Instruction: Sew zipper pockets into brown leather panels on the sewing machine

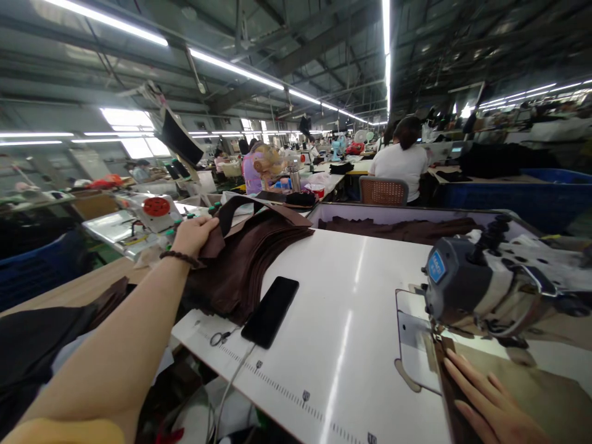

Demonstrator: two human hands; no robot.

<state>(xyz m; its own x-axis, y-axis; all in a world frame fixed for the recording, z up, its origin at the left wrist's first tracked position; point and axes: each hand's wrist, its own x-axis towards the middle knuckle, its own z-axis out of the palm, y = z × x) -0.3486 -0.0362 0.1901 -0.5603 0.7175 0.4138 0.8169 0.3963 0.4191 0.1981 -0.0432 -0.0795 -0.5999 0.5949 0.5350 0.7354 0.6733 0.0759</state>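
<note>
White worktop [314,327] first: spanning centre to near right, with printed scale [305,399] along the near edge. Next in size, sewing machine [456,283] at right, with presser foot [438,338] on its near left side. At left, stack of brown cloth pieces [243,271], layers fanned on the right side, long axis from near left to far right. At near right, olive-brown cloth [557,385] beneath the machine's arm, bordered on its left by dark strip [448,401] leading up to the presser foot.

Lifted brown piece [214,245]: at left, end raised, remainder apparently arching right over the stack. Cannot tell whether wholly free of the layers below.

Left grip [192,237]: bare hand reaching far left, thumb and fingers clamped on the left end of the lifted brown piece. Key relation: piece directly at the left fingertips, long axis leading right from there; left hand by far the nearer.

Right grip [493,398]: fingers extended, clasping nothing, laid flat on cloth and strip just near of the presser foot; well apart from the lifted brown piece, far to its left.

Smallest: black phone [271,311], just beside the stack, then small scissors [221,337], left of the phone.
</note>
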